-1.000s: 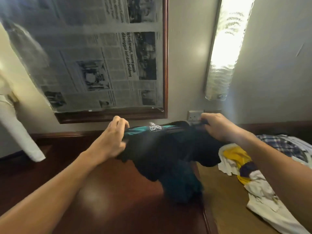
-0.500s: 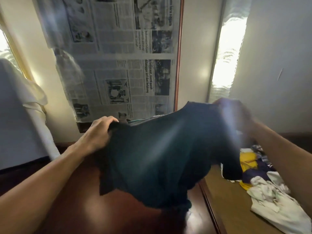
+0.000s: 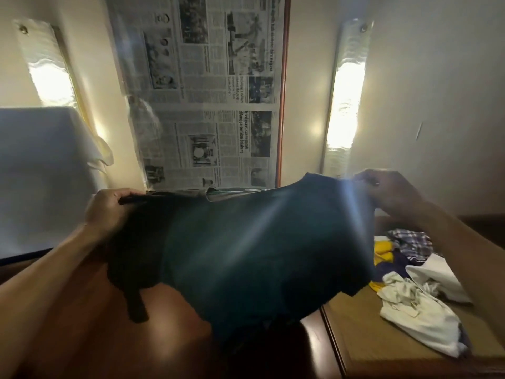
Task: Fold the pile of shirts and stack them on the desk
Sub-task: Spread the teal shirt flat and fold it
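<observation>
Now: dark teal shirt point(image 3: 259, 255), one item, held up in the air above the reddish-brown surface point(image 3: 90, 340), its lower hem hanging close to the wood. Against half a second ago it is drawn out wider and flatter between the hands. A second ago it was a bunched bundle with the collar label showing. Left hand point(image 3: 109, 212): grip pinching the shirt's top left edge, thumb on top, much where it was. Right hand point(image 3: 390, 192): grip pinching the top right corner, no longer blurred, set a little further to the right. A dark sleeve dangles below the left hand. Pile of shirts point(image 3: 410, 285), unfolded (white, yellow, navy, checked), lies on the lighter wooden surface point(image 3: 363, 348) to the right, unchanged. The right forearm crosses its far side. Behind: newspaper-covered panel point(image 3: 207, 105) in a wooden frame, its lower edge hidden by the raised shirt. Lit wall light point(image 3: 347, 105) to the panel's right. Second wall light point(image 3: 49, 69) to its left, not in view half a second ago. White draped cloth point(image 3: 41, 173) at far left. The shirt blocks the middle of the reddish surface from sight.
</observation>
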`<state>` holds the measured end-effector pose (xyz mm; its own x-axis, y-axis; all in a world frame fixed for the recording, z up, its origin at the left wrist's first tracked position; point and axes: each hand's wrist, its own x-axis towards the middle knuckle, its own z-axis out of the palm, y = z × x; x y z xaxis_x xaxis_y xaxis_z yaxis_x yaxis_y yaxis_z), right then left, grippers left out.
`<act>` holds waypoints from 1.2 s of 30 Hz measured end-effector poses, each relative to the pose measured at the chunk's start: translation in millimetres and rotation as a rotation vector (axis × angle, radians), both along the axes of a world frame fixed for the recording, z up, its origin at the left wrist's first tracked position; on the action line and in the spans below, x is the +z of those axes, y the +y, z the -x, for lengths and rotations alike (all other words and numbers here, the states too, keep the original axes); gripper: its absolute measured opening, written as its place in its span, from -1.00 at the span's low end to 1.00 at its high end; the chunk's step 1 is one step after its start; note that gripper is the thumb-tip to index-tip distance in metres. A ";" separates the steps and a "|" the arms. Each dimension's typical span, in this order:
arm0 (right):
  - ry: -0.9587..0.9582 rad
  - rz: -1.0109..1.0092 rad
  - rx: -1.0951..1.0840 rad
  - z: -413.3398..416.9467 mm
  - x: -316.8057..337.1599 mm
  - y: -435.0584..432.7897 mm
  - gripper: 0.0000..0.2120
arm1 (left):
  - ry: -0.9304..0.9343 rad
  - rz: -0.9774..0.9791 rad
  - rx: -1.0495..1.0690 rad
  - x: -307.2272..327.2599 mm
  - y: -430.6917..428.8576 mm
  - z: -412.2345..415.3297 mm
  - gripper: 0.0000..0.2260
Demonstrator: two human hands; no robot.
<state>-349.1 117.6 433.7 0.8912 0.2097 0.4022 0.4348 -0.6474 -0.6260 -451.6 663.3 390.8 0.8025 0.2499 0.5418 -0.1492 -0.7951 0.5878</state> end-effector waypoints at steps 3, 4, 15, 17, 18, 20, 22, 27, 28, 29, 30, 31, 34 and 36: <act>-0.058 0.254 -0.114 34.4 -3.1 -6.1 -0.91 | -0.045 -0.087 0.039 6.3 -9.2 35.8 -0.84; -0.065 0.250 -0.158 42.4 -5.7 -7.7 -0.91 | -0.070 -0.158 0.048 6.3 -12.5 46.0 -0.83; 0.496 -0.348 0.236 132.7 6.2 -4.0 -0.81 | -0.061 -0.071 -0.004 19.6 7.5 111.3 -0.85; 0.339 0.058 0.174 138.2 5.6 -7.6 -0.84 | -0.047 -0.103 0.006 21.4 19.8 122.2 -0.84; 0.243 0.268 0.089 138.2 2.7 -8.6 -0.90 | -0.037 -0.121 0.005 21.3 26.0 126.9 -0.84; 0.109 0.467 -0.090 140.7 -6.0 -7.2 -0.92 | -0.014 -0.136 0.005 19.6 32.7 135.1 -0.85; 0.145 0.197 -0.100 149.9 -19.5 -2.1 -0.84 | -0.005 -0.099 0.005 13.7 36.7 140.1 -0.85; 0.612 -0.604 0.064 182.8 -40.0 7.2 -0.61 | 0.063 -0.015 0.017 -12.2 57.0 158.5 -0.90; 0.657 -0.607 0.108 186.9 -43.2 5.6 -0.65 | 0.103 0.027 0.015 -17.1 66.2 163.7 -0.88; 0.686 -0.596 0.143 192.1 -44.7 3.8 -0.71 | 0.131 0.080 0.014 -21.5 73.4 169.5 -0.84; 0.694 -0.578 0.163 196.0 -47.4 2.7 -0.76 | 0.146 0.120 0.026 -26.3 79.1 174.7 -0.84; 0.695 -0.561 0.161 198.0 -52.0 0.9 -0.76 | 0.161 0.138 0.028 -29.8 79.5 181.0 -0.89; 0.656 -0.482 0.157 204.4 -67.9 4.5 -0.38 | 0.183 0.138 0.003 -37.5 66.7 195.4 -0.68; 0.623 -0.370 0.134 210.3 -77.5 14.8 -0.27 | 0.254 0.118 -0.001 -47.4 60.8 199.9 -0.54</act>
